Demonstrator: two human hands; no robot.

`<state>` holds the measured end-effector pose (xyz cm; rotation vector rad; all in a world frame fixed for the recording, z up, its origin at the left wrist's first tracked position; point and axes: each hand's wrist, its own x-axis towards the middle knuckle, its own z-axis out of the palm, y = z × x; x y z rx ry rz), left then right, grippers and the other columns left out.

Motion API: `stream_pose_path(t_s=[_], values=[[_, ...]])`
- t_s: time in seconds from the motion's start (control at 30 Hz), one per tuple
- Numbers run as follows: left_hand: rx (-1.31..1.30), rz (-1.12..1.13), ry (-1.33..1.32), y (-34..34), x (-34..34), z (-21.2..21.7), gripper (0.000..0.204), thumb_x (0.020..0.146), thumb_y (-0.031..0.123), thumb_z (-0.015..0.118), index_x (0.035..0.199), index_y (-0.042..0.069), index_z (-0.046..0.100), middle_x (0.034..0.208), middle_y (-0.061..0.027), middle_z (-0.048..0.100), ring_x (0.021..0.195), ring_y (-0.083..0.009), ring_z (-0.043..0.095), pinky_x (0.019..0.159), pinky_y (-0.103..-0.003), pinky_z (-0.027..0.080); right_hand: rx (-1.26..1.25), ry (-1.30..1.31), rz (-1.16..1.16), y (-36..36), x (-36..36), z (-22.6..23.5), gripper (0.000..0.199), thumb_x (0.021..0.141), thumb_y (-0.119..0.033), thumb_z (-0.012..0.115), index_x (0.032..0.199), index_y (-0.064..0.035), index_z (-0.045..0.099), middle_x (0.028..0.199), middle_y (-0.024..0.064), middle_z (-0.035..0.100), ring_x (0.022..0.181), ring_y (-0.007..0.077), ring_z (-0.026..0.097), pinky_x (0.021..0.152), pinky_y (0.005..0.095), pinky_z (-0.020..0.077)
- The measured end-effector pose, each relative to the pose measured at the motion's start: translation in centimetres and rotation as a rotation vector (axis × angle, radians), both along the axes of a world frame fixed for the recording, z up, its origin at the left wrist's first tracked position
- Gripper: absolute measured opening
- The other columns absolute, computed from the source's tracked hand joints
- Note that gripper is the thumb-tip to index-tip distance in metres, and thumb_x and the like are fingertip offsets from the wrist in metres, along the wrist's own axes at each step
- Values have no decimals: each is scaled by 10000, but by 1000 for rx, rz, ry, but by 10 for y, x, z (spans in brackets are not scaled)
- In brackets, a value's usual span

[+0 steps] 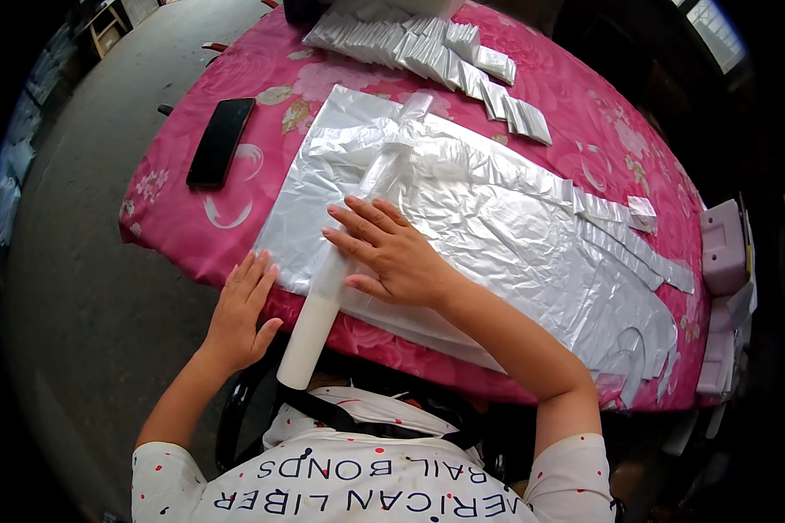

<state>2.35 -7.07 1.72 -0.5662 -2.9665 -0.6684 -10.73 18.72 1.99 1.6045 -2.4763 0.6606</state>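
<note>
A white tube (308,342) sticks out over the near table edge. Clear plastic film is wrapped around its far part and runs on across a stack of translucent plastic bags or sheets (488,235). My right hand (397,254) lies over the film-wrapped stretch of the tube, palm down with the fingers apart. At the near left corner of the stack, my left hand (242,315) has its fingers stretched out, the tips touching the plastic. It holds nothing. Whether the film and the stack are one piece I cannot tell.
A pink flowered tablecloth (170,209) covers the table. A black phone (221,142) lies at the left. Rows of small folded plastic packets (427,52) spread along the far side. Cut plastic strips (632,244) lie at the right, and a pink plastic container (725,248) stands beyond that edge.
</note>
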Motion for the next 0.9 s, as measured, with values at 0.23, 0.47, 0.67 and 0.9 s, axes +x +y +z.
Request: stream_pose_path(t_s=[0.23, 0.47, 0.67, 0.9], values=[[401, 194, -94, 25, 11, 19, 526, 776, 213, 645, 1192, -48, 458, 1092, -223, 517, 951, -364, 545, 831, -397, 447, -119, -33, -20, -76, -17, -2, 467, 826, -394, 559, 1141, -50, 572, 1245, 126, 517, 1253, 306, 387, 1073, 452, 221], [326, 388, -257, 24, 18, 16, 572, 701, 145, 722, 1172, -30, 450, 1033, -169, 562, 871, -299, 589, 766, -370, 479, -322, 18, -284, -110, -7, -19, 590, 795, -322, 590, 1280, -20, 439, 1332, 205, 413, 1299, 361, 313, 1093, 451, 172], [1367, 288, -749, 40, 24, 19, 529, 747, 169, 696, 1186, -11, 463, 972, -74, 572, 743, -113, 584, 671, -277, 501, -936, -821, -540, -102, -2, 3, 831, 790, -433, 632, 1377, 3, 237, 1373, 250, 314, 1271, 354, 346, 1051, 427, 262], [1734, -270, -1161, 66, 6, 37, 673, 742, 254, 689, 1254, -75, 401, 878, -110, 581, 686, -157, 593, 584, -279, 494, -1198, -1576, 215, -45, 1, 49, 976, 660, -717, 633, 1288, -10, 391, 1015, 83, 594, 838, 144, 568, 750, 279, 496]])
